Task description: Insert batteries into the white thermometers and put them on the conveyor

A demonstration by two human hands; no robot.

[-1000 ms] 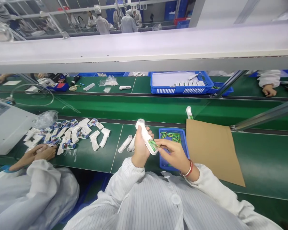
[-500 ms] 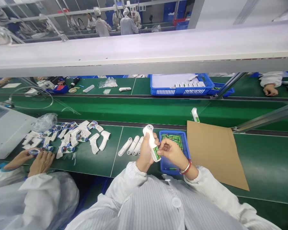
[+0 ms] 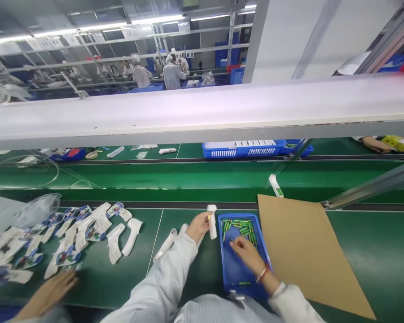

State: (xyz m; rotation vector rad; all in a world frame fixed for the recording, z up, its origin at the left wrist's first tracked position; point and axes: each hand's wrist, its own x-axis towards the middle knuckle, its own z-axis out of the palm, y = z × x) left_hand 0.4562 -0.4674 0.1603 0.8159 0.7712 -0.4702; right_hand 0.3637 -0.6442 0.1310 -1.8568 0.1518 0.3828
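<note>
My left hand (image 3: 199,225) grips a white handheld thermometer (image 3: 212,224), held nearly upright just left of the blue battery tray (image 3: 226,273). A small yellow-green bit shows on its side by my fingers; the rest of its battery bay is turned from view. Over the tray, my right hand (image 3: 246,254) is closed in a pinch, a bit of green battery (image 3: 232,241) showing at the fingertips. Green batteries (image 3: 245,229) lie loose in the tray's far half, with one (image 3: 244,283) near its front. More white thermometers (image 3: 166,244) lie left of my left hand, partly covered by my sleeve.
Cardboard (image 3: 306,251) lies right of the tray. A white thermometer part with a green battery (image 3: 276,185) rests on the green conveyor (image 3: 175,179). At left are white gun-shaped housings (image 3: 114,242) and a co-worker's blurred hand (image 3: 52,289). A blue basket (image 3: 242,151) stands beyond.
My right hand has left the thermometer's battery bay and is over the tray. My left hand has turned the thermometer more upright, its battery side away. The head view has tilted up.
</note>
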